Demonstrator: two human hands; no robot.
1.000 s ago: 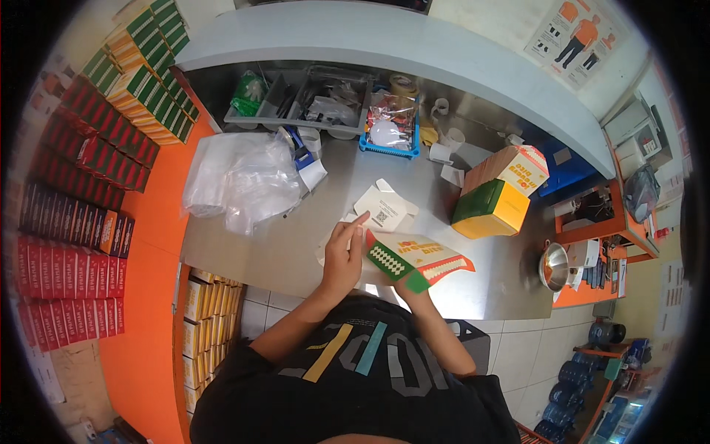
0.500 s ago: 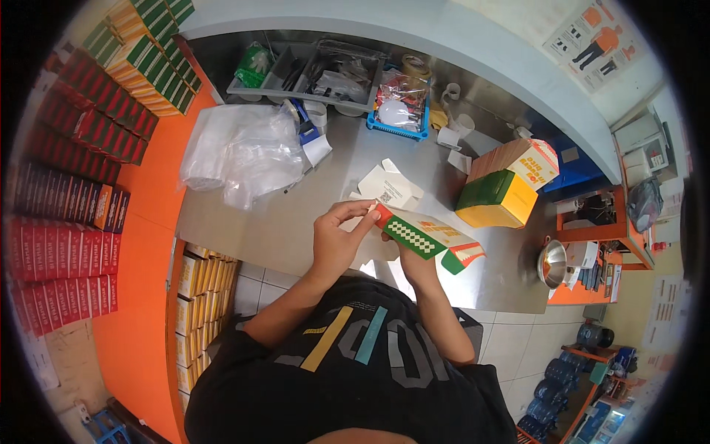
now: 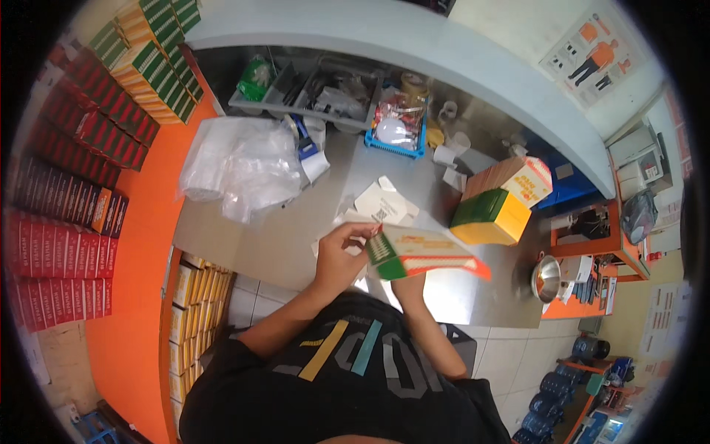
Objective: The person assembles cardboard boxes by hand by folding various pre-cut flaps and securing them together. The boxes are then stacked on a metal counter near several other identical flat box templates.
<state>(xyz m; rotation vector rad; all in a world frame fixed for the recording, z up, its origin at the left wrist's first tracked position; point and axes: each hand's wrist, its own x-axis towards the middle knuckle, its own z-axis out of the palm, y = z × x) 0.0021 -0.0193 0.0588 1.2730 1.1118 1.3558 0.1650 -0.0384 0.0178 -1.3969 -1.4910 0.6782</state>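
A printed cardboard carton (image 3: 433, 250) in green, red and cream is held above the near edge of the steel table, tilted and slightly blurred. My left hand (image 3: 342, 255) is closed, pinching the carton's left end between thumb and fingers. From below, my right hand (image 3: 409, 287) holds the carton; its fingers are hidden by the board. Just beyond my hands lie white unfolded carton pieces (image 3: 386, 203). To the right, a stack of flat cartons (image 3: 506, 181) stands behind a green and yellow box (image 3: 492, 217).
Clear plastic bags (image 3: 240, 163) and a blue-handled tape dispenser (image 3: 305, 140) lie at left on the steel table (image 3: 274, 226). Behind are a grey divided tray (image 3: 333, 111) and a blue basket (image 3: 396, 137). A metal bowl (image 3: 547, 279) sits at right; stacked boxes (image 3: 66, 251) line the left.
The carton has turned in my hands, so its broad cream face and red edge now show more. My left hand has moved slightly down. The whole view has shifted a little.
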